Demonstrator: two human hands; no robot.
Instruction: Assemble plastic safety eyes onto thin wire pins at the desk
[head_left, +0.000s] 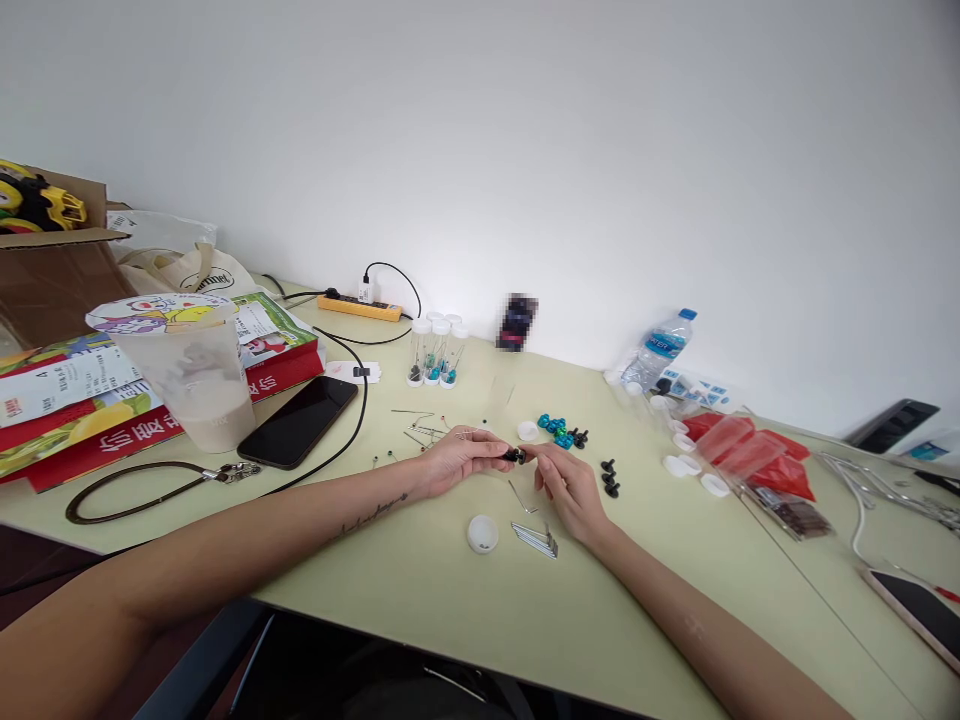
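My left hand (pixel 471 456) pinches a small black knob-like part (pixel 515 455) between thumb and fingers, above the table. My right hand (pixel 570 490) meets the right end of that part with its fingertips, the other fingers curled in. Whether a smaller piece sits between them is too small to tell. More black parts (pixel 610 478) lie right of my right hand, and blue parts (pixel 553 428) lie beyond it. Below the hands are a white cap (pixel 482 534) with tiny pieces inside, several hex keys (pixel 535 540) and a single bent key (pixel 523 497). Thin metal pins (pixel 421 432) lie by my left hand.
Capped clear tubes (pixel 439 352) stand at the back. On the left are a plastic cup (pixel 202 385), a phone (pixel 300 420), a cord loop (pixel 139 490) and a power strip (pixel 360 305). A water bottle (pixel 661 345), white caps (pixel 681 465) and red bags (pixel 750 450) are right.
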